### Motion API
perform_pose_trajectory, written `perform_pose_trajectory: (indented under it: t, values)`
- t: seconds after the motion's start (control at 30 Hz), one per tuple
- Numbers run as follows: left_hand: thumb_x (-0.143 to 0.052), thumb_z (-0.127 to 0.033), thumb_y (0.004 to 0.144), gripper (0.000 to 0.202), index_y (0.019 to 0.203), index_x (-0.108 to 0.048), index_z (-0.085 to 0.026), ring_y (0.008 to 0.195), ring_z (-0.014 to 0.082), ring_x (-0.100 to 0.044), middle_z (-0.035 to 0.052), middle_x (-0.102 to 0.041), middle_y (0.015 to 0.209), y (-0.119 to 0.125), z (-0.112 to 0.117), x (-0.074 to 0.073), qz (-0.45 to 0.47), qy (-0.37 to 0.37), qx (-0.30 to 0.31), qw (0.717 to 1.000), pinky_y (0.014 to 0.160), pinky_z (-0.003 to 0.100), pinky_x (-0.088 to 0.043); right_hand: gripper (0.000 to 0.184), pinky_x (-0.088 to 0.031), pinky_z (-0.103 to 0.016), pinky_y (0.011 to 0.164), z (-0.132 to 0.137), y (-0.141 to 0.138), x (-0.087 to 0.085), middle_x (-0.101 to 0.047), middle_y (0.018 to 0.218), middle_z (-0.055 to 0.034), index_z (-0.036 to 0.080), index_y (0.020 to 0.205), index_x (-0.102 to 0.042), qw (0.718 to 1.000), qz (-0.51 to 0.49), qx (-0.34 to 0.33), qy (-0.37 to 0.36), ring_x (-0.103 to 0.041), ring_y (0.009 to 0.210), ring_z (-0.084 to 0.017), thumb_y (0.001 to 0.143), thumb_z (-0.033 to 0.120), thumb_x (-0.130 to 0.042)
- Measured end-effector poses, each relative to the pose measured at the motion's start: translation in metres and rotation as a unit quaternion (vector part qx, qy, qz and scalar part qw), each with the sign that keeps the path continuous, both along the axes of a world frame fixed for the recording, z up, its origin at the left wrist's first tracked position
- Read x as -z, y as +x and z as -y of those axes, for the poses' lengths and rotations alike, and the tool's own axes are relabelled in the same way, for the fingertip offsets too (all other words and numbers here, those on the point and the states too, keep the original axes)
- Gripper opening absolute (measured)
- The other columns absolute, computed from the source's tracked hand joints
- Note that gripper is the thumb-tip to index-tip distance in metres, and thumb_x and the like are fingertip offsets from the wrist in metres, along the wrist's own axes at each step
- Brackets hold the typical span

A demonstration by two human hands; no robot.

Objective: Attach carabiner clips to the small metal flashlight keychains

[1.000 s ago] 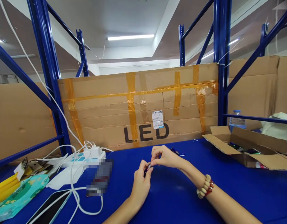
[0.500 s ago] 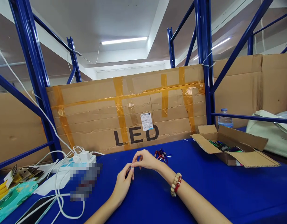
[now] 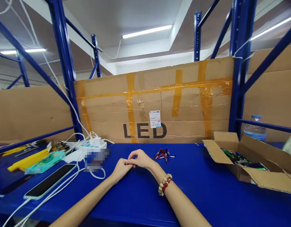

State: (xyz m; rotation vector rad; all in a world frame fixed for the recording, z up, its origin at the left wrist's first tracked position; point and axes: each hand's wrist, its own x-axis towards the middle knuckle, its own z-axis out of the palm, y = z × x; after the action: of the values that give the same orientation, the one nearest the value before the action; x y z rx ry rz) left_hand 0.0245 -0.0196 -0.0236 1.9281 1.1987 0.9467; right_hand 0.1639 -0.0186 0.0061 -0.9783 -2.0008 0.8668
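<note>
My left hand (image 3: 122, 170) is closed, its fingers curled around something I cannot make out. Pinching at the left fingertips, my right hand (image 3: 140, 158) has thumb and forefinger pressed together; whatever lies between them is too small or hidden to name. Both hands meet just above the blue tabletop. A beaded bracelet (image 3: 164, 184) circles the right wrist. Just right of the hands lies a small pile of red and blue metallic pieces with carabiner-like clips (image 3: 163, 154).
An open cardboard box (image 3: 232, 148) with green and dark small items stands at right, near a water bottle (image 3: 255, 128). On the left are a phone (image 3: 50, 181), white cables, a power strip (image 3: 94, 143) and a teal packet (image 3: 45, 161). A cardboard panel (image 3: 107, 116) closes off the back.
The camera view has turned left. My hands stay together, and the left fingers now hide the small dark thing that showed in them before.
</note>
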Motion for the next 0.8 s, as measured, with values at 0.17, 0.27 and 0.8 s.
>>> perform_pose_trajectory:
  t: [0.17, 0.27, 0.8]
  values:
    - [-0.048, -0.034, 0.064, 0.032, 0.06, -0.063, -0.006, 0.046, 0.006, -0.025, -0.0023, -0.035, 0.043, -0.006, -0.002, 0.005, -0.02, 0.028, -0.032, 0.999, 0.047, 0.021, -0.017, 0.029, -0.035, -0.018, 0.048, 0.003, -0.004, 0.0, -0.061, 0.063, -0.0017, 0.012, 0.071, -0.067, 0.999, 0.02, 0.033, -0.022, -0.049, 0.047, -0.006, 0.063, 0.04, -0.066]
    - [-0.049, -0.032, 0.066, 0.03, 0.061, -0.065, -0.007, 0.047, 0.0068, -0.027, -0.0023, -0.034, 0.043, -0.007, 0.001, 0.004, -0.052, 0.035, -0.06, 0.996, 0.047, 0.021, -0.018, 0.032, -0.033, -0.018, 0.044, 0.004, -0.007, 0.0, -0.06, 0.062, -0.0026, 0.01, 0.07, -0.067, 0.998, -0.01, 0.024, -0.058, -0.046, 0.045, -0.006, 0.06, 0.041, -0.068]
    - [-0.049, -0.028, 0.072, 0.025, 0.055, -0.057, -0.013, 0.049, 0.0073, -0.034, -0.0017, -0.041, 0.049, -0.009, 0.006, -0.003, -0.183, 0.083, -0.082, 0.976, 0.049, 0.021, -0.021, 0.044, -0.022, -0.014, 0.035, 0.0, -0.003, -0.004, -0.051, 0.051, 0.0008, 0.011, 0.068, -0.064, 0.987, 0.029, 0.05, -0.151, -0.042, 0.045, -0.004, 0.051, 0.05, -0.07]
